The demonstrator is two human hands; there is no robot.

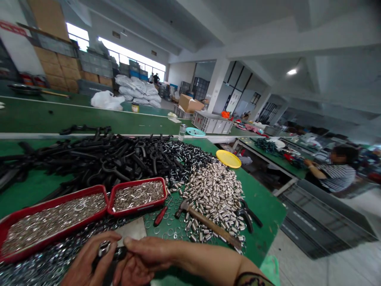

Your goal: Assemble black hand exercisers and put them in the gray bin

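Note:
My left hand [92, 258] is closed round a black plastic part [120, 253], with a shiny metal piece [104, 248] showing between the fingers. My right hand [145, 254] pinches the same black part from the other side, thumb on top. Its lower end is hidden by the hands. Just beyond them lies a flat metal plate [133, 229]. Loose shiny rings [56, 256] are heaped at the left. Two red trays, the long one [102, 190] and the short one [164, 186], hold small metal pins.
Black handle-like parts [119, 159] are piled behind the trays. Right of them lie silver springs [217, 190], a hammer [208, 224], pliers [248, 216], a red screwdriver [160, 216] and a yellow lid [228, 159]. A co-worker [336, 174] sits at another table, near grey crates [315, 222].

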